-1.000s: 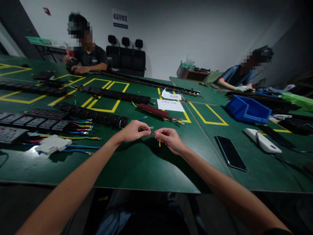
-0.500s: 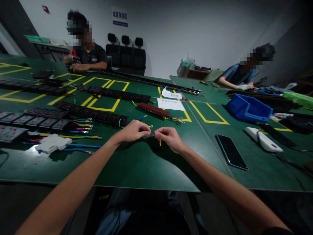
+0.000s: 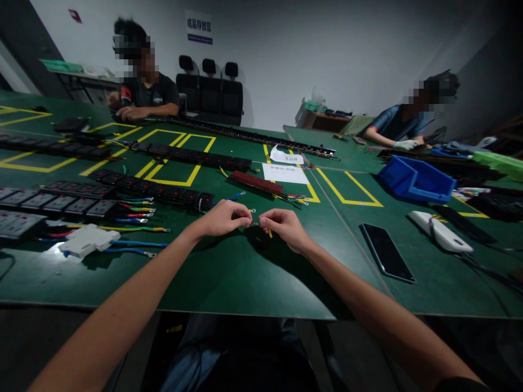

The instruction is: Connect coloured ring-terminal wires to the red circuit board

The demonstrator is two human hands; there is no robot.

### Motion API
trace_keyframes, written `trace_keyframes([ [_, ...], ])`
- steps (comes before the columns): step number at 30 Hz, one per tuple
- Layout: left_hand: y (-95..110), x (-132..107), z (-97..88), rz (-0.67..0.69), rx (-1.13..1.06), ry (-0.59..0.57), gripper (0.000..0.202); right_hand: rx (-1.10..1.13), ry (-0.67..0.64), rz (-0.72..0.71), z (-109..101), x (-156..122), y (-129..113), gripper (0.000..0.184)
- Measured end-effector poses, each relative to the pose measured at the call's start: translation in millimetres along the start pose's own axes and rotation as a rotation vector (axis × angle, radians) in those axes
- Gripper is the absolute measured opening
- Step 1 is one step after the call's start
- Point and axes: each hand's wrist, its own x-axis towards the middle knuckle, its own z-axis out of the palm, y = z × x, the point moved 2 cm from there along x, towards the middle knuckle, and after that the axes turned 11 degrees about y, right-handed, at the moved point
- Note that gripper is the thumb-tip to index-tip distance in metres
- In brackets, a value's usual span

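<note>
Above the front of the green table [image 3: 245, 283], my left hand [image 3: 224, 219] and my right hand [image 3: 285, 228] face each other, fingertips a small gap apart. Each pinches with thumb and forefinger. Small red and green bits of what looks like a thin wire [image 3: 254, 223] show between the fingertips. A short yellow end [image 3: 270, 234] sticks out below my right fingers. Most of what is held is hidden. Just behind my left hand lies a blue wire [image 3: 235, 198] with a ring terminal, beside a black socket strip [image 3: 163, 190].
Left of me lie grey socket strips [image 3: 69, 202] with coloured leads and a white breaker-like block [image 3: 87, 240]. A dark red strip [image 3: 255, 182] with wires lies ahead. Rightward are a phone [image 3: 387, 253], a white device [image 3: 439, 232] and a blue bin [image 3: 414, 179]. Two people sit across.
My right hand has shifted slightly to the right and up, and the yellow end below its fingers has tilted. My left hand has stayed nearly still.
</note>
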Motion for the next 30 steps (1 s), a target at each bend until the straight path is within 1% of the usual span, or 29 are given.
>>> trace_keyframes([
  [3,-0.9,-0.3,-1.0,-0.012,-0.037,0.038,0.019,0.021,-0.014,0.059,-1.1,-0.4,0.1,0.035],
  [7,-2.0,-0.5,-1.4,-0.019,-0.038,0.048,0.019,0.055,-0.027,0.094,-1.0,-1.0,-0.8,0.033],
  [13,-4.8,-0.2,-2.4,-0.014,-0.036,0.059,0.020,0.136,0.015,0.144,-2.9,-0.6,-0.6,0.031],
  [20,-5.1,0.0,-4.3,-0.006,-0.047,0.069,0.021,0.159,0.071,0.124,-2.5,-0.4,-2.7,0.030],
  [25,-5.5,-0.1,-3.4,-0.009,-0.061,0.052,0.021,0.186,0.127,0.142,-3.7,0.6,-0.1,0.033],
  [27,-5.1,-0.1,-3.0,-0.006,-0.058,0.049,0.021,0.169,0.117,0.123,-3.3,0.2,0.1,0.033],
  [30,-4.0,-0.2,-3.0,-0.003,-0.046,0.051,0.021,0.125,0.057,0.080,-1.1,-1.2,-0.8,0.034],
])
